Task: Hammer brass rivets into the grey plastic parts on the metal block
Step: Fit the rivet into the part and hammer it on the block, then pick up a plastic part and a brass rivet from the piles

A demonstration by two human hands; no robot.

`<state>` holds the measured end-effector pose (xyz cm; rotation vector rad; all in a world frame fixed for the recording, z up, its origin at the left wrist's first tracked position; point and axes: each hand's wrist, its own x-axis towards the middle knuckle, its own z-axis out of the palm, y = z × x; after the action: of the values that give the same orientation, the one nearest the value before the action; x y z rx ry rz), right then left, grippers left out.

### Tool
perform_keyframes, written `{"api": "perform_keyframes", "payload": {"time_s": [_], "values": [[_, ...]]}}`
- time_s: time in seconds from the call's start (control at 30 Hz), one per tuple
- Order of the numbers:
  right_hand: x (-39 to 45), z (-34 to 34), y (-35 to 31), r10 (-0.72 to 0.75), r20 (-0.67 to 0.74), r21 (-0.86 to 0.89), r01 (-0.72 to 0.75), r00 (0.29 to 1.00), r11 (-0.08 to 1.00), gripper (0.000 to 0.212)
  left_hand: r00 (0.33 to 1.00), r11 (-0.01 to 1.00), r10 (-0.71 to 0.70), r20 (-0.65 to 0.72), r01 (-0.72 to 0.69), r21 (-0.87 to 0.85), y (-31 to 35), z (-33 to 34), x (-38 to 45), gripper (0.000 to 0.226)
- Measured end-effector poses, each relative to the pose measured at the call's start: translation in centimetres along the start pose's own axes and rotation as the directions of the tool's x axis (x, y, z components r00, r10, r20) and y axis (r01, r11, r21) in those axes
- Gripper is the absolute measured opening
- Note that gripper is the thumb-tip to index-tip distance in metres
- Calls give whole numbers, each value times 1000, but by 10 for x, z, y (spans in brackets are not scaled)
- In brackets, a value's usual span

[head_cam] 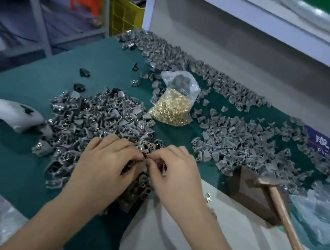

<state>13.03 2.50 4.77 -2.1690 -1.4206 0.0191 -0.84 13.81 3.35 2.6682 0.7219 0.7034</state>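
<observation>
We're low in the middle of the frame, both hands busy together at the near edge of the big heap of grey plastic parts (98,123). Our left hand (106,165) has its fingers curled down into the pile, and our right hand (174,173) curls in to meet it, fingertips pinching something small and dark between the two; it looks like one grey part (164,170), perhaps with a rivet going in, but the motion blur keeps us from telling exactly what each finger holds.

Now the geometry that matters. The metal block (254,196) sits at centre right of the frame, well apart from the left hand and nearer our right. The hammer (287,218) rests with its head on top of that block, its wooden handle running down and away toward the lower right corner. So we judge the part has to travel rightward, and the right hand is the natural one to reach the handle.

The brass rivets (172,108) wait in a clear bag just above the hands, mid-frame. More grey parts (241,140) spread across the green mat (5,156) toward the upper right. Nothing lies under the hammer yet.
</observation>
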Motion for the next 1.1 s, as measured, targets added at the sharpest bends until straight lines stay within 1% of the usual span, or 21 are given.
{"api": "perform_keyframes", "payload": {"time_s": [0.03,0.07,0.2,0.3,0.37,0.43,0.53,0.6,0.63,0.7,0.8,0.87,1.0,1.1], "values": [[3,4,-3,-4,14,-5,4,1000,1000,3,1000,1000,-9,8,9,6,-3,-2,-1,7],[5,7,-5,-4,25,-7,4,1000,1000,3,1000,1000,-17,19,17,11,-5,-5,-1,10],[5,10,-6,-3,40,19,3,999,1000,7,1000,1000,8,2,-8,14,0,-12,-3,10],[-1,1,4,4,7,75,-5,1000,997,16,996,995,49,68,-43,-88,15,-13,-2,15],[-10,-10,16,43,-32,104,-40,999,994,23,986,981,69,154,-39,-193,30,-7,0,26],[-24,-22,31,107,-59,107,-101,992,989,24,975,968,105,195,-55,-246,47,3,0,34],[-49,-42,54,200,-107,107,-189,974,976,18,970,953,159,182,-103,-284,75,20,2,31],[-66,-55,68,242,-118,95,-232,963,968,17,973,948,168,156,-116,-297,94,29,8,20],[-74,-62,75,263,-97,76,-256,960,964,19,970,949,180,162,-128,-289,104,34,14,14],[-86,-71,88,305,-4,45,-304,952,952,25,960,950,217,175,-166,-264,121,46,30,7],[-96,-78,101,315,158,62,-327,936,943,36,967,954,207,147,-166,-251,141,68,63,7],[-97,-79,104,289,218,57,-308,932,950,32,970,956,186,155,-143,-256,151,85,82,9],[-99,-78,104,262,195,79,-282,945,956,15,959,966,210,192,-174,-190,151,113,97,20],[-102,-80,104,265,195,69,-283,944,957,11,951,976,216,222,-203,-79,142,125,93,35]]}}
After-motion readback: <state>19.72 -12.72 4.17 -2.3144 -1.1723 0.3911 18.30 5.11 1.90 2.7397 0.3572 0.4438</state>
